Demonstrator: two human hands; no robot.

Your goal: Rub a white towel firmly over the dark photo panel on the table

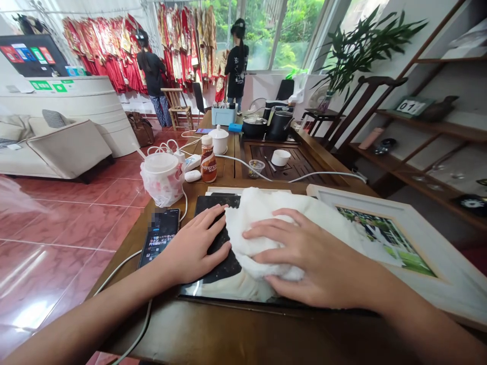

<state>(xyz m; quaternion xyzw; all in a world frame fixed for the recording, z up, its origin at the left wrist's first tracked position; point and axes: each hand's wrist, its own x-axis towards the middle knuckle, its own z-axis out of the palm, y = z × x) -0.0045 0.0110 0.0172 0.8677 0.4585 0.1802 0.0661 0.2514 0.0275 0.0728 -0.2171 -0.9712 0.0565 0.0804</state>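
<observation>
My left hand (194, 244) lies flat with its fingers spread on a glossy black panel (216, 253), its fingertips close to a white fluffy cloth (258, 228). My right hand (308, 256) rests on top of that cloth, pressing it against the panel. The panel's full shape is hidden under the cloth and my hands. To the left of my left hand lies a smartphone (158, 237) with its screen lit. A large white-matted framed photograph (384, 243) lies beside my right hand, its edge partly under the cloth.
A wooden table (228, 170) holds a Nescafé bottle (208, 159), a bag-wrapped cup (163, 178), a power strip (192, 162), cables and a black kettle (279, 125). Two people (238, 66) stand far ahead by red garments (108, 56). Red tile floor (68, 238) lies left.
</observation>
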